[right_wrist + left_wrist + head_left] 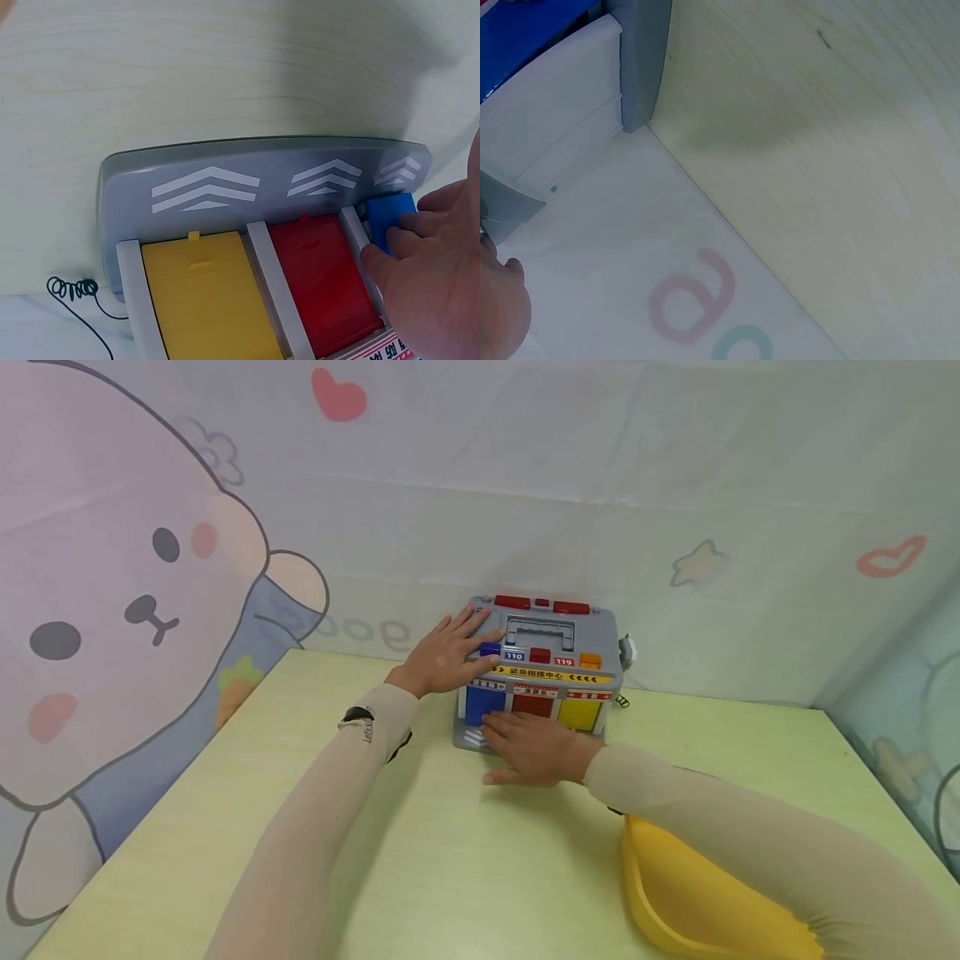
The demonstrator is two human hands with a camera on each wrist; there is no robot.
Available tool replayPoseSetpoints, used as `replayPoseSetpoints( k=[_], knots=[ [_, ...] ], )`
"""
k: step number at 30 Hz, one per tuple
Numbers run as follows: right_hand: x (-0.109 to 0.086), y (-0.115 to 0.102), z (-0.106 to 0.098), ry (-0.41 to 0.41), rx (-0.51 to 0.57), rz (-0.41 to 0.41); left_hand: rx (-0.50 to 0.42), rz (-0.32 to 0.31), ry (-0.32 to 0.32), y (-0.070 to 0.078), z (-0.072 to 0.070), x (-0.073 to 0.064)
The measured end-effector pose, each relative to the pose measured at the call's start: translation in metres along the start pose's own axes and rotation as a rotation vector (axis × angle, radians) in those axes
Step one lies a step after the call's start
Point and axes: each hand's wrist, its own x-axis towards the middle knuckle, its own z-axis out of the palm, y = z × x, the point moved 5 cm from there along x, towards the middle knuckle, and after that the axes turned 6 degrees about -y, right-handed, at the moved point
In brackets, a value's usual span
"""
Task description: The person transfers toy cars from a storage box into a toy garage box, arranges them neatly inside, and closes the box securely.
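A grey toy garage [596, 631] stands at the back of the table, with a blue door [485, 703], a red door [321, 281] and a yellow door [210, 300] on its front. My left hand [442, 658] rests spread on the left part of its roof, thumb by the blue button [491, 648]. In front of the blue door is my right hand [536, 747], its extended fingers touching that door's lower part, as the right wrist view shows. Whether the blue door is fully closed I cannot tell. Only a bit of the left hand [504, 311] shows in the left wrist view.
A yellow bin [697, 893] sits at the front right beneath the right sleeve. A coiled black cord [73, 288] hangs at the garage's side, near a grey-white part [627, 651]. Behind the table [420, 860] is a printed cloth [525, 485].
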Motion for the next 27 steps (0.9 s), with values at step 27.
replayPoseSetpoints(
  k=[27],
  knots=[
    [0.0060, 0.0005, 0.0012, -0.027, -0.098, 0.060, -0.009, -0.007, 0.003, 0.0006, 0.0010, -0.0008]
  ],
)
